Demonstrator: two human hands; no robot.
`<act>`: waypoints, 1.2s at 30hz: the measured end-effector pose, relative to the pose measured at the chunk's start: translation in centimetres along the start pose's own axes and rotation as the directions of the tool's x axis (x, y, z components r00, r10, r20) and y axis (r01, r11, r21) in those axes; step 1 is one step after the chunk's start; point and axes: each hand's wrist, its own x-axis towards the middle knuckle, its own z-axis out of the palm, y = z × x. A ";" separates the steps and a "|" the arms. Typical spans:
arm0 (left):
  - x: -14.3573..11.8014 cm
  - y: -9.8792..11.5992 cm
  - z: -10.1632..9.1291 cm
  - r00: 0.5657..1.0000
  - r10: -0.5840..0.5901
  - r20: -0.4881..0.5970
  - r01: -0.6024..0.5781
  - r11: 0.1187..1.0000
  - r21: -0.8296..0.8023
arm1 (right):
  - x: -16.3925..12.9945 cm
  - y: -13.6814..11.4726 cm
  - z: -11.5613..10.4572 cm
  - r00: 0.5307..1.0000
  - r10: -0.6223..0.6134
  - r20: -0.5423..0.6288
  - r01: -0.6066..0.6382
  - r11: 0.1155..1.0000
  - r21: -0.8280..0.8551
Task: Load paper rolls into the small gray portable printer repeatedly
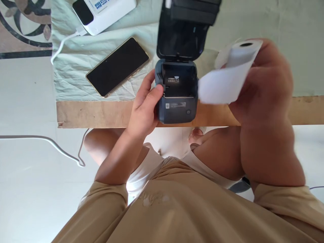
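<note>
My left hand (146, 104) is closed around the left side of a dark blue label printer (177, 111), thumb near the edge of its open compartment. The printer's black lid (181, 37) stands swung back, so the bare inside shows. To the right of it, my right hand (268, 77) grips a white paper roll (240, 57), whose dark core hole faces up. A loose strip of the paper hangs toward the printer's right side. The right fingers are partly hidden behind the roll and slightly blurred.
A black-screened smartphone (118, 66) lies on the pale green cloth (68, 81) left of the printer. Behind it sits a white device (108, 15) with a plugged-in white cable (63, 42). The wooden table edge (93, 114) runs in front of me.
</note>
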 end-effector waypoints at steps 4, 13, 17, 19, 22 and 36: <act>0.5 0.4 0.4 0.999 -0.023 -0.036 0.021 0.999 -0.046 | 0.7 2.8 -0.7 0.991 0.113 -0.078 -0.120 0.989 -0.092; 0.3 0.3 -0.2 1.000 0.007 0.008 -0.006 0.999 -0.053 | -0.2 1.7 -0.6 0.945 -0.268 0.189 0.322 0.647 -0.692; 0.2 0.4 -0.1 1.000 0.013 0.020 -0.012 0.998 -0.060 | 0.3 2.4 -0.4 0.975 -0.191 0.110 0.210 0.650 -0.730; 0.2 0.4 0.0 1.000 0.017 0.019 -0.016 0.999 -0.051 | 0.2 2.5 -0.2 0.978 -0.184 0.102 0.199 0.649 -0.734; 0.1 0.5 0.3 1.000 0.002 -0.011 -0.002 1.000 -0.019 | -0.3 1.6 -0.5 0.937 -0.346 0.038 0.275 0.670 -0.689; 0.1 0.6 -0.1 0.999 -0.048 0.011 0.048 0.999 -0.016 | 1.7 3.8 -5.9 0.975 -0.174 -0.140 -0.038 0.488 -0.872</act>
